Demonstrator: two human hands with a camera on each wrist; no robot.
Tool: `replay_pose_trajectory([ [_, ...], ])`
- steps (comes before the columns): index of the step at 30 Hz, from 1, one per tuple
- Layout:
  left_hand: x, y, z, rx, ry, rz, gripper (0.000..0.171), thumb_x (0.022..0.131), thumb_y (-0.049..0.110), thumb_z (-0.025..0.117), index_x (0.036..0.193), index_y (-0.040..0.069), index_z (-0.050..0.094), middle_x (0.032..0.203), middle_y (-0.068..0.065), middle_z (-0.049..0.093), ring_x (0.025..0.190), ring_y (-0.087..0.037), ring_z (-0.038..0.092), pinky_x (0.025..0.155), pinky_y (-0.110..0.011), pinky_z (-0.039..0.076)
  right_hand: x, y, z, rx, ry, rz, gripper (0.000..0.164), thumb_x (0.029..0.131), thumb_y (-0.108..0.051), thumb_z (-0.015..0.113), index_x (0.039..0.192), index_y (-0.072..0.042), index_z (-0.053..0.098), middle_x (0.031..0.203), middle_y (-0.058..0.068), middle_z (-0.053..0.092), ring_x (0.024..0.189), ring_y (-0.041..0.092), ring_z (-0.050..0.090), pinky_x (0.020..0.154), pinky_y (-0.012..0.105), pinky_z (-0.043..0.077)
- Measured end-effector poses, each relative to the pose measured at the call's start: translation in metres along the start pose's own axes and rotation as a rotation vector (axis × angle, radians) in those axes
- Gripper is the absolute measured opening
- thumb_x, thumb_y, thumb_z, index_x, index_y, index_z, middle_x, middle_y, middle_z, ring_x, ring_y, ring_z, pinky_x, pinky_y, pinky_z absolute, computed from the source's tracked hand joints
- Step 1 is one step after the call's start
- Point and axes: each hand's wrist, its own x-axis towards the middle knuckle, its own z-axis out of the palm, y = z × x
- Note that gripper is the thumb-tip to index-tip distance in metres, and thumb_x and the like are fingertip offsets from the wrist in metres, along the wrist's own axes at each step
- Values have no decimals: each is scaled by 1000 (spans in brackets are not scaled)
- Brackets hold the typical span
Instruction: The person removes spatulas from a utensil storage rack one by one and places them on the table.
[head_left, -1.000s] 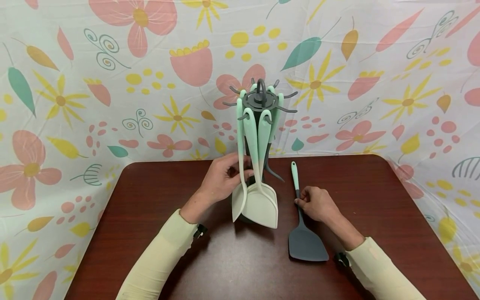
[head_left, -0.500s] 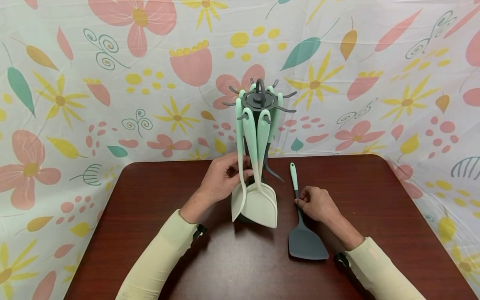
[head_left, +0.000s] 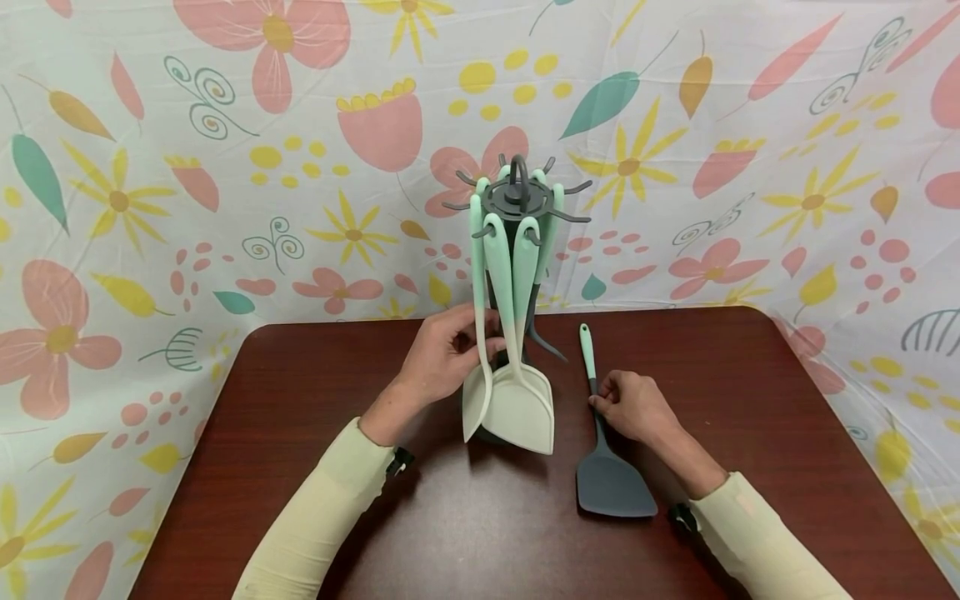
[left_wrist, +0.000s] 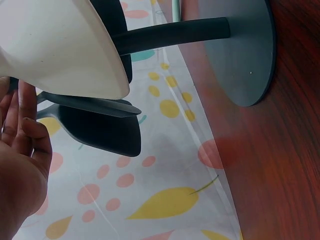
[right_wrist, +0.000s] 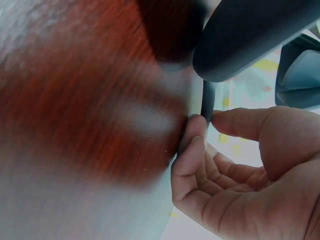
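Observation:
A dark grey utensil stand (head_left: 517, 198) with hooks at its top stands near the back of the table. Several mint-handled kitchen utensils hang from it, among them a cream-coloured turner (head_left: 521, 417). My left hand (head_left: 438, 354) grips the stand's pole from the left, its fingers partly hidden behind the hanging handles. To the right of the stand, a grey spatula (head_left: 617, 487) with a mint handle lies along the table, blade toward me. My right hand (head_left: 636, 407) pinches its shaft below the mint part; thumb and fingertips also show on the shaft (right_wrist: 208, 95) in the right wrist view.
Under everything is a dark red-brown wooden table (head_left: 450, 533) with rounded back corners. A white floral cloth (head_left: 300, 167) hangs close behind it. In the left wrist view, the stand's round base (left_wrist: 245, 60) sits on the wood, with dark utensil heads (left_wrist: 100, 130) hanging above.

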Motion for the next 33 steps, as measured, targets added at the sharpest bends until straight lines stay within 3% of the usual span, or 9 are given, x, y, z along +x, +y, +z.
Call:
replay_pose_trajectory([
  [15, 0, 0, 0, -7, 5, 8, 20, 95, 11, 82, 114, 12, 77, 91, 2, 68, 68, -12, 58, 60, -27, 47, -3, -4, -3, 19, 13, 23, 18, 99, -20, 74, 95, -3, 67, 78, 4, 65, 63, 16, 56, 60, 34, 46],
  [33, -1, -1, 0, 7, 6, 9, 20, 95, 12, 82, 114, 13, 77, 91, 3, 68, 68, -11, 59, 60, -27, 48, -4, -19, -15, 58, 218, -68, 16, 99, -19, 74, 105, -4, 71, 85, 5, 69, 72, 16, 63, 66, 35, 51],
])
